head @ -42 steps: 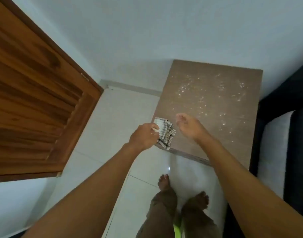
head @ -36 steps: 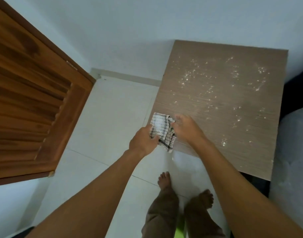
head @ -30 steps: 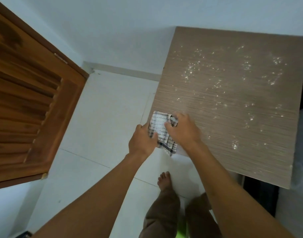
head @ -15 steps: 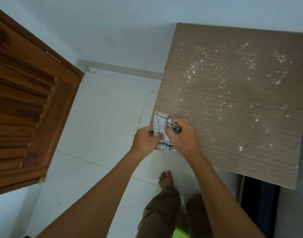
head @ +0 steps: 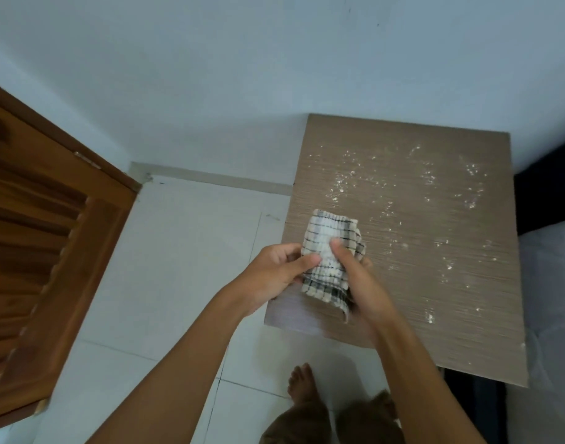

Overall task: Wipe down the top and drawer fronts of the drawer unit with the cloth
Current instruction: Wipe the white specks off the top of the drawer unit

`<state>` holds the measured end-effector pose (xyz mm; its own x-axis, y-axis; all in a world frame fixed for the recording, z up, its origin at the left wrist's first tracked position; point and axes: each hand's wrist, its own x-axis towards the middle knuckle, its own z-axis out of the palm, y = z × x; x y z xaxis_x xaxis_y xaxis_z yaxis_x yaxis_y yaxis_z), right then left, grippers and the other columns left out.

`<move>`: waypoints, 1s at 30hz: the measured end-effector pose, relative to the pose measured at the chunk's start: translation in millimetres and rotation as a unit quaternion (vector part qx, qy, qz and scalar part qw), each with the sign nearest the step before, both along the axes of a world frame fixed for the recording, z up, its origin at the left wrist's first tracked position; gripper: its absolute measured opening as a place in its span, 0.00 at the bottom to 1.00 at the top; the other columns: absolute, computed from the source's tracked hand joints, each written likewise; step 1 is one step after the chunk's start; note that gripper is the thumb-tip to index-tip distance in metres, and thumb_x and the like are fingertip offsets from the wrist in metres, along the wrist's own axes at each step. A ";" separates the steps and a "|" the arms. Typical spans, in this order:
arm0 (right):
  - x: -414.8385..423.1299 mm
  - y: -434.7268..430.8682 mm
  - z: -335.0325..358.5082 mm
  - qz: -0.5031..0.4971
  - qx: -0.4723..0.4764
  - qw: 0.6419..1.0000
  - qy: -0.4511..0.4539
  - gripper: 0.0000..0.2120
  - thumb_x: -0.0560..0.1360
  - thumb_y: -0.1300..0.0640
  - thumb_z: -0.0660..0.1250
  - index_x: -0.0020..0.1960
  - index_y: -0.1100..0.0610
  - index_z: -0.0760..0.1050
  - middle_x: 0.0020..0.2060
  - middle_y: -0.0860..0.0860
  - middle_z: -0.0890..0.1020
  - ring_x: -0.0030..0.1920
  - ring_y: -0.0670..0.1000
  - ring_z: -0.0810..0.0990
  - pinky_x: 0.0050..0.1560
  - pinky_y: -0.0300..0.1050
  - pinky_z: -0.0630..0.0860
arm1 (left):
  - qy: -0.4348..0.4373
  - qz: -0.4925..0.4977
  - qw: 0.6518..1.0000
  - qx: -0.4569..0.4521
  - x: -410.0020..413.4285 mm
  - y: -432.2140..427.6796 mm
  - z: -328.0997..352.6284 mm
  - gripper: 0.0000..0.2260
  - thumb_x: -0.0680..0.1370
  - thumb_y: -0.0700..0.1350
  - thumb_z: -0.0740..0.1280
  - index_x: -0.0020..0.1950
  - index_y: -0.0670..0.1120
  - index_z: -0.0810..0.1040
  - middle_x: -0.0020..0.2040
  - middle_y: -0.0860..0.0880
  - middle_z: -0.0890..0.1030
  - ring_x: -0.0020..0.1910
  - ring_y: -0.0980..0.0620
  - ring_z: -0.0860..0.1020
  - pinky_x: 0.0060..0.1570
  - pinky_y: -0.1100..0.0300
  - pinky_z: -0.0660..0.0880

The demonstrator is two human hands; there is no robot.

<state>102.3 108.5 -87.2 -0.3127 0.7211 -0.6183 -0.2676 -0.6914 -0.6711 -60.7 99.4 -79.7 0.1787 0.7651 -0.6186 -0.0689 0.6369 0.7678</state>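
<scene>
The drawer unit's brown wood-grain top (head: 435, 283) stands against the white wall, speckled with white dust over its middle and right part. Its drawer fronts are hidden from this angle. A white cloth with dark checks (head: 330, 251) is bunched above the top's near left corner. My left hand (head: 274, 277) pinches the cloth's left side between thumb and fingers. My right hand (head: 361, 283) grips its right side, thumb pressed on the front of the cloth.
A brown louvred wooden door (head: 43, 267) fills the left side. White floor tiles (head: 185, 267) lie between door and unit, with my bare feet (head: 302, 384) below. A dark bed frame and pale mattress (head: 550, 283) border the unit on the right.
My right hand reached over and took hold of the cloth beside my left. Both hands have since lifted and spread it a little above the unit's near left corner.
</scene>
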 end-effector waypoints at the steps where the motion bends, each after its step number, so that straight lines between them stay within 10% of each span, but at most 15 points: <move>1: 1.8 4.1 4.5 -0.019 0.007 1.000 -0.018 0.16 0.79 0.50 0.64 0.61 0.59 0.77 0.52 0.59 0.84 0.53 0.59 0.84 0.58 0.60 0.77 | 0.016 -0.002 1.000 0.006 1.8 5.0 2.7 0.13 0.77 0.45 0.69 0.60 0.43 0.81 0.54 0.46 0.85 0.55 0.48 0.83 0.58 0.55 0.77; 7: 7.8 40.9 29.1 -0.053 0.122 0.983 -0.128 0.13 0.79 0.49 0.63 0.56 0.56 0.79 0.47 0.56 0.86 0.48 0.56 0.85 0.50 0.55 0.81 | 0.122 0.026 0.992 0.037 12.1 42.0 14.5 0.10 0.78 0.53 0.67 0.54 0.52 0.83 0.44 0.56 0.86 0.43 0.59 0.83 0.49 0.61 0.79; 18: 53.7 163.4 -16.6 -0.070 0.117 0.969 -0.208 0.15 0.78 0.54 0.66 0.63 0.55 0.74 0.51 0.53 0.85 0.48 0.50 0.85 0.46 0.45 0.82 | 0.369 -0.009 0.928 0.049 5.2 141.0 -42.9 0.22 0.81 0.50 0.63 0.74 0.45 0.68 0.72 0.45 0.71 0.68 0.48 0.72 0.62 0.62 0.66; 23: 47.1 229.1 -28.4 0.059 0.343 0.837 -0.423 0.12 0.79 0.57 0.65 0.62 0.55 0.76 0.40 0.42 0.79 0.36 0.39 0.79 0.28 0.28 0.73 | 0.407 -0.021 0.913 -0.011 3.5 181.9 -80.8 0.22 0.82 0.48 0.60 0.75 0.43 0.65 0.71 0.44 0.72 0.70 0.45 0.71 0.64 0.58 0.67; 30: 7.2 325.6 -46.1 0.241 0.589 0.589 -0.498 0.22 0.74 0.65 0.67 0.67 0.56 0.73 0.58 0.54 0.78 0.57 0.55 0.74 0.54 0.48 0.72 | 0.407 0.069 0.911 -0.011 -4.7 191.6 -102.9 0.12 0.80 0.45 0.64 0.62 0.47 0.81 0.58 0.49 0.83 0.55 0.51 0.80 0.52 0.66 0.70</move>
